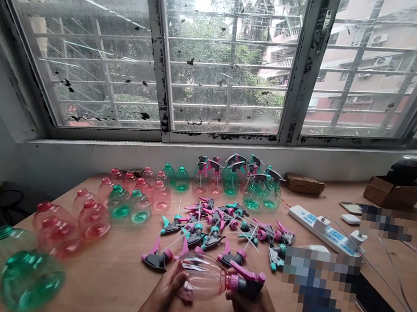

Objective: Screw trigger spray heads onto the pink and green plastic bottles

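Note:
A clear pink spray bottle [203, 277] lies on its side between my hands, above the table's front edge. My left hand [172, 285] is closed round the bottle's base end. At the neck, my right hand [249, 299] grips the pink-and-black spray head [249, 283], which sits on the bottle's mouth; part of the fingers is hidden behind it. Just beyond lie several loose trigger spray heads [196, 233], pink or teal with dark grey, some with thin tubes. One pink-and-black spray head [158, 258] rests close to my left hand.
Open pink bottles [93, 219] and green bottles [32, 281] stand on the left of the wooden table [111, 267]. Several bottles with heads fitted [254, 192] stand by the window wall. A white power strip [325, 230] with cables and a cardboard box [396, 191] are at right.

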Demonstrator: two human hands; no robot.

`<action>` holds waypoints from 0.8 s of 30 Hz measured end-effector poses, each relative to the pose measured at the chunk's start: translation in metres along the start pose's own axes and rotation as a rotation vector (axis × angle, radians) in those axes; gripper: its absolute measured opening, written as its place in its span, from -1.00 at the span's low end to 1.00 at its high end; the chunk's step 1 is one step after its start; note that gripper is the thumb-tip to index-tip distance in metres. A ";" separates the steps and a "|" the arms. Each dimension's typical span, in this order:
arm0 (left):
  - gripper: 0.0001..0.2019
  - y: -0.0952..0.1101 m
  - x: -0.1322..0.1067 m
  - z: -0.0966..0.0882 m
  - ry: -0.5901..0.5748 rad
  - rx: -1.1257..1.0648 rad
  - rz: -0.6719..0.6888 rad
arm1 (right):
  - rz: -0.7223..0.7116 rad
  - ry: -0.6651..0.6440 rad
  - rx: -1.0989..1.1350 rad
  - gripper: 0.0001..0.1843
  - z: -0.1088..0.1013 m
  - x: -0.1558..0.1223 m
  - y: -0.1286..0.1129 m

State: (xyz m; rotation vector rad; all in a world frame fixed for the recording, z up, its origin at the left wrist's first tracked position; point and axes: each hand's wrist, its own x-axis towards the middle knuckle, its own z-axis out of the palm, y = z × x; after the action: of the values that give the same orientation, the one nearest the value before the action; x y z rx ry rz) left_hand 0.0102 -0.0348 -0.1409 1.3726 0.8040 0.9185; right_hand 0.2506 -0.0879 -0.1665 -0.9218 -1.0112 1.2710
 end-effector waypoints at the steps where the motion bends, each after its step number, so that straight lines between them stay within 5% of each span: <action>1: -0.31 0.000 0.000 0.000 -0.005 -0.003 -0.005 | 0.001 -0.015 0.007 -0.42 0.000 0.000 0.001; 10: -0.32 -0.009 -0.001 -0.003 -0.046 -0.016 -0.016 | -0.015 -0.042 0.042 -0.49 -0.002 0.001 0.002; 18: 0.07 -0.013 -0.007 -0.001 -0.155 0.082 0.045 | -0.015 0.080 -0.031 -0.44 -0.001 0.005 -0.014; 24: -0.03 -0.010 -0.008 0.001 -0.106 0.183 0.150 | 0.005 0.076 -0.043 -0.46 -0.001 0.006 -0.017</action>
State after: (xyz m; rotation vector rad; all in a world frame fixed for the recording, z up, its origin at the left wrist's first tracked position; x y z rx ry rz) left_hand 0.0081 -0.0422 -0.1514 1.6455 0.7255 0.8956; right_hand 0.2571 -0.0831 -0.1499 -0.9987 -0.9800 1.2137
